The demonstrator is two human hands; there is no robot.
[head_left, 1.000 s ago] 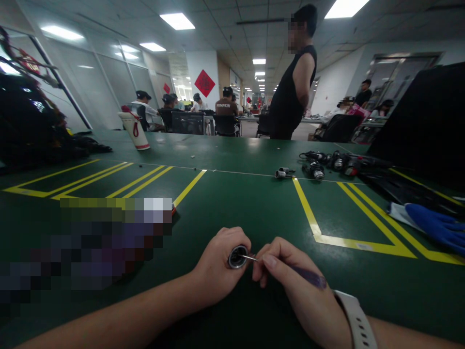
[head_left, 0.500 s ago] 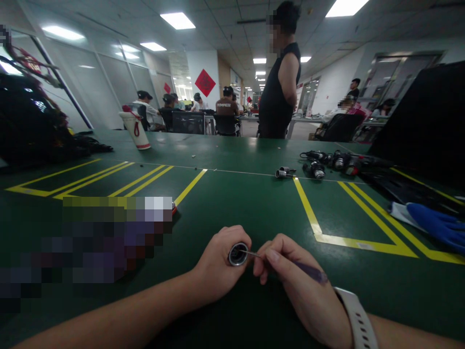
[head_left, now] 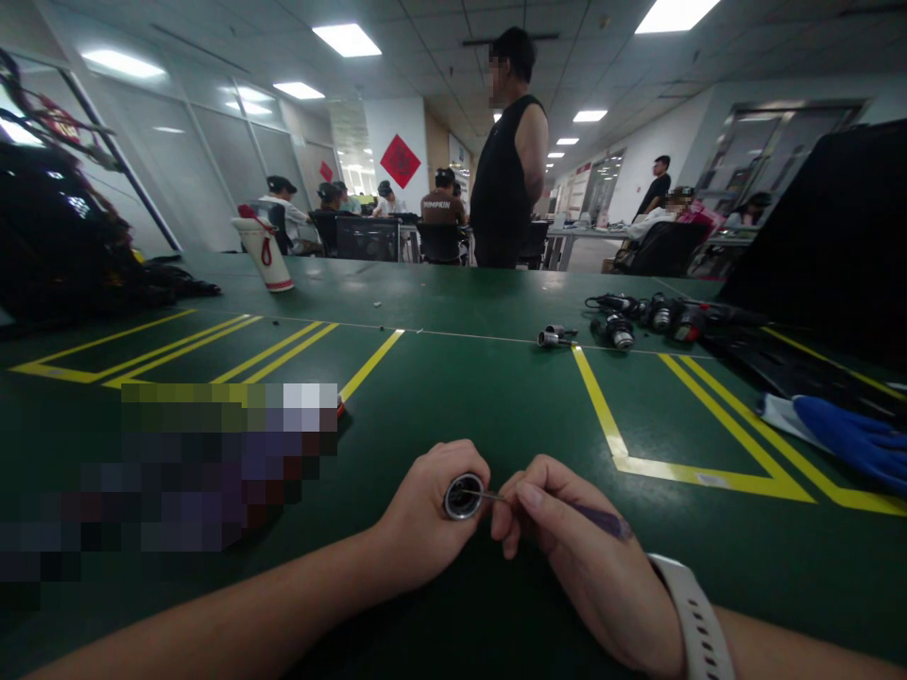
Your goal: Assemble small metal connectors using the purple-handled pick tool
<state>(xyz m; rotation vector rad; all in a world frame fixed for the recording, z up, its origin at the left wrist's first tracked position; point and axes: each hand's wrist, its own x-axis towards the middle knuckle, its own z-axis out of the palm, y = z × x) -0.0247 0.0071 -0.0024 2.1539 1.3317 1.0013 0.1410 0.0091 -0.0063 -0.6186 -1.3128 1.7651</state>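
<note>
My left hand (head_left: 425, 515) is wrapped round a small metal cylinder (head_left: 462, 497) whose open round end faces me, held just above the green table (head_left: 496, 397). My right hand (head_left: 567, 538) pinches a thin tool with a dark purple handle (head_left: 599, 519). Its fine metal tip reaches into the cylinder's open end. A white watch band (head_left: 698, 619) sits on my right wrist. Both forearms rest at the table's near edge.
Yellow lines (head_left: 609, 425) mark the table. A small metal part (head_left: 555, 336) and black cylindrical parts (head_left: 638, 319) lie at the middle right, a blue glove (head_left: 843, 439) at the right edge, a white cup (head_left: 264, 253) far left. A person in black (head_left: 506, 189) stands beyond the table; others sit behind.
My hands stay almost still on the cylinder and the tool. The standing person in black has walked to the left behind the table.
</note>
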